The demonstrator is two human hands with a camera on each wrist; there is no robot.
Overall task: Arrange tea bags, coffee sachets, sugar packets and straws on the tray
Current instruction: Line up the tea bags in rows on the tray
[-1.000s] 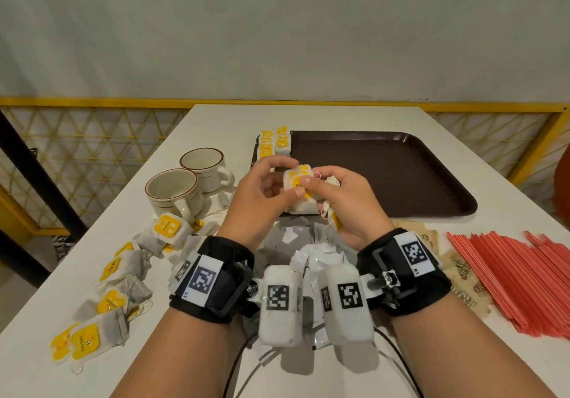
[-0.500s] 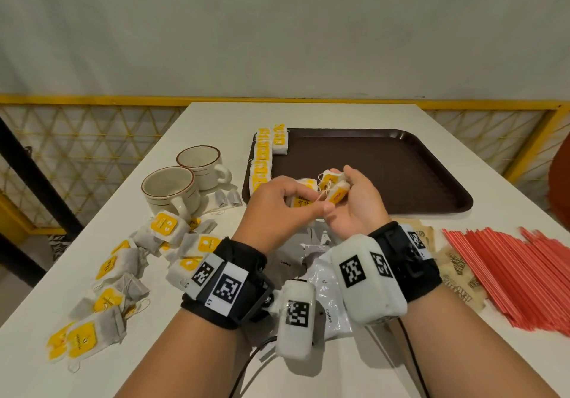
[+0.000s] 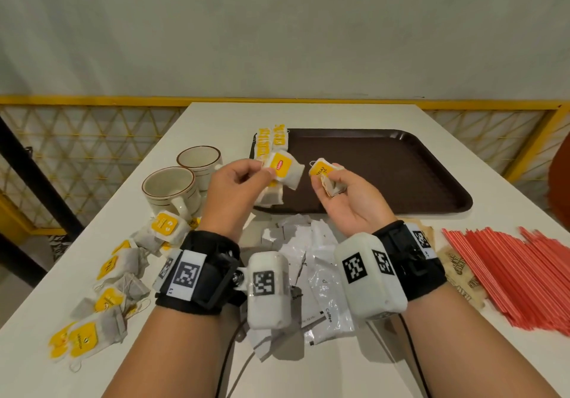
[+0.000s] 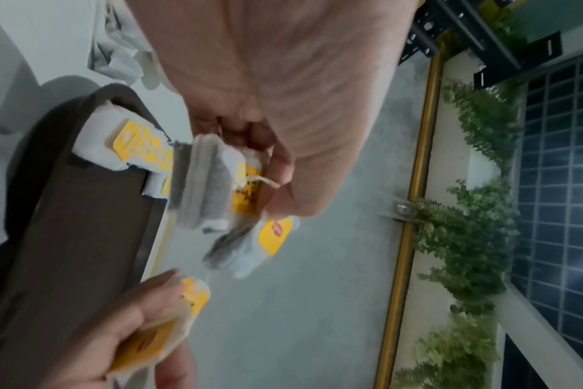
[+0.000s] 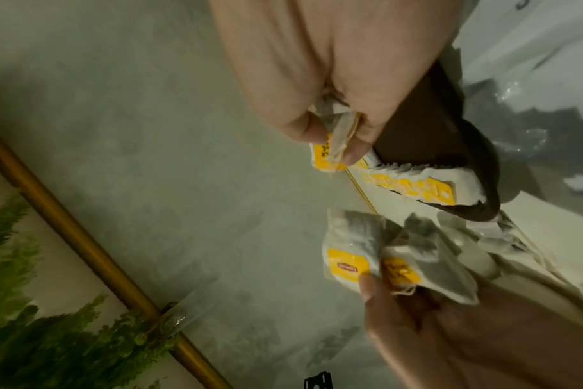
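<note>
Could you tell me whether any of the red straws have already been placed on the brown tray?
No, the red straws all lie on the table to the right of the tray, which holds only tea bags.

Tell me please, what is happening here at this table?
A person is sorting tea bags onto a brown tray. The left hand holds a few tea bags, and the right hand pinches another tea bag; both are above the tray's near left part. A row of tea bags already lies along its left edge. More tea bags, coffee sachets, red straws and two cups wait on the table.
</note>
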